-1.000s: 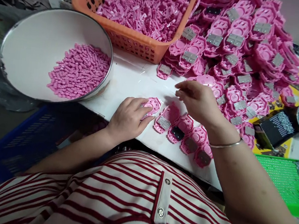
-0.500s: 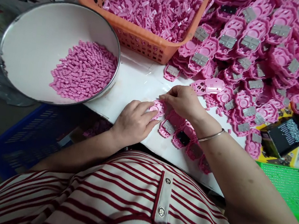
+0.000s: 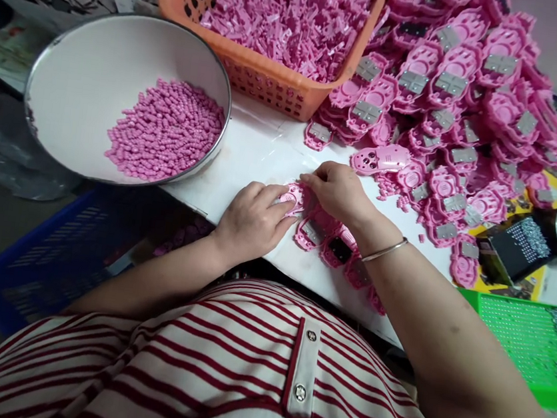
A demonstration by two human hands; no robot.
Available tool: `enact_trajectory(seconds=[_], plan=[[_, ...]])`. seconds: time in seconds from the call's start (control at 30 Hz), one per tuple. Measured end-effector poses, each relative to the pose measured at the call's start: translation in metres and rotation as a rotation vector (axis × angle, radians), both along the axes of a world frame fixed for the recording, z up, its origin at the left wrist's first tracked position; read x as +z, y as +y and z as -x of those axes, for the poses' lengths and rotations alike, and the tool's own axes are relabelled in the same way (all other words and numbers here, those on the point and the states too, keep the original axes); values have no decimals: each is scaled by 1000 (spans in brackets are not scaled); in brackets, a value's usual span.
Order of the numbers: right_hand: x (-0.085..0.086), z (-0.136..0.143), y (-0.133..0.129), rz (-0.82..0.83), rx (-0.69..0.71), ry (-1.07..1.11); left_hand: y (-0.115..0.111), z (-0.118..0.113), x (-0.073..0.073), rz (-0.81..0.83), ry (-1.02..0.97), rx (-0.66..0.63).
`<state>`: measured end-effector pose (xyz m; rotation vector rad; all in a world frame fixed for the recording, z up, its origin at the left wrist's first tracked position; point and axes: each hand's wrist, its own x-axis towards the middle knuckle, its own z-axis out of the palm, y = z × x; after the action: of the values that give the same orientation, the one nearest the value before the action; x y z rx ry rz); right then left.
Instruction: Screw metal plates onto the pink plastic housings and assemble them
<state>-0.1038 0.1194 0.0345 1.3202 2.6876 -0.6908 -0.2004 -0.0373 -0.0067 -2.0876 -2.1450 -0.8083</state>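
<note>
My left hand [image 3: 253,223] is closed on a pink plastic shell [image 3: 294,197], its fingers along the left and near edges. Over the shell's far right edge, my right hand [image 3: 338,192] pinches with thumb and forefinger; whatever lies between those fingertips is too small or hidden to make out. A metal bangle [image 3: 385,250] circles the right wrist. Just below the right hand runs a row of similar shells, one with a grey metal plate [image 3: 312,231] and one with a black panel [image 3: 339,250]. The right forearm partly covers this row.
A white basin [image 3: 84,100] of small pink pieces stands left. Behind is an orange basket [image 3: 272,87] full of pink parts. Pink shells [image 3: 454,81] pile up at the right. A black box [image 3: 520,247] of screws and a green tray [image 3: 510,339] sit far right.
The view has shifted slightly, so the surroundings sit a little differently. Both hands stay at the same pink shell, with only slight finger movement.
</note>
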Motion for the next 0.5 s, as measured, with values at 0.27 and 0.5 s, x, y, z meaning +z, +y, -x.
enact_trajectory(seconds=[0.27,0.5], plan=[[-1,2,-11,-145,32,-74,-1,-1,-1,11,-9,-9],[-5,2,-19,-252,46,-93,-1,-1,1,22,2,-7]])
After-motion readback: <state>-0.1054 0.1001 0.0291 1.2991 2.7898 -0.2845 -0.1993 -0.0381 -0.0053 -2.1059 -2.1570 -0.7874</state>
